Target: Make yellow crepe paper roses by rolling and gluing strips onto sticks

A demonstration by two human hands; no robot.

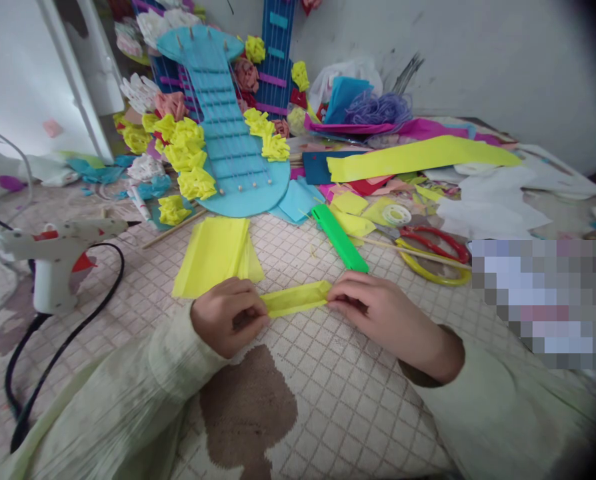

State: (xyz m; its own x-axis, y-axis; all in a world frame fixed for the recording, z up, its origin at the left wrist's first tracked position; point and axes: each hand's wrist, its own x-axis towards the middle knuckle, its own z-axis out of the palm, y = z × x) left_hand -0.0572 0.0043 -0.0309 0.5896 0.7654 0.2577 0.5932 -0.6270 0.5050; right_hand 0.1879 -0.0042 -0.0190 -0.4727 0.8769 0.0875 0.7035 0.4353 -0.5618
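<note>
Between my hands a narrow folded strip of thin yellow paper (pixel 296 301) is held just over the checked tabletop. My left hand (pixel 232 316) pinches its left end, fingers curled. At the right end, my right hand (pixel 373 303) grips the strip between thumb and fingers. A stack of yellow paper sheets (pixel 215 253) lies just beyond my left hand. Beyond my right hand is a bright green plastic tool (pixel 339 239), perhaps a cutter. A light-blue guitar-shaped piece (pixel 238 147) with strings leans at the back, edged with crumpled yellow paper flowers (pixel 184 150).
A white glue gun (pixel 61 260) with a black cable stands at left. Scissors (pixel 435 250) with red and yellow handles lie at right beside a thin stick. Coloured paper, a long yellow strip (pixel 423 159) and purple yarn (pixel 379 109) pile up behind. A worn brown patch (pixel 248 407) marks the table cover.
</note>
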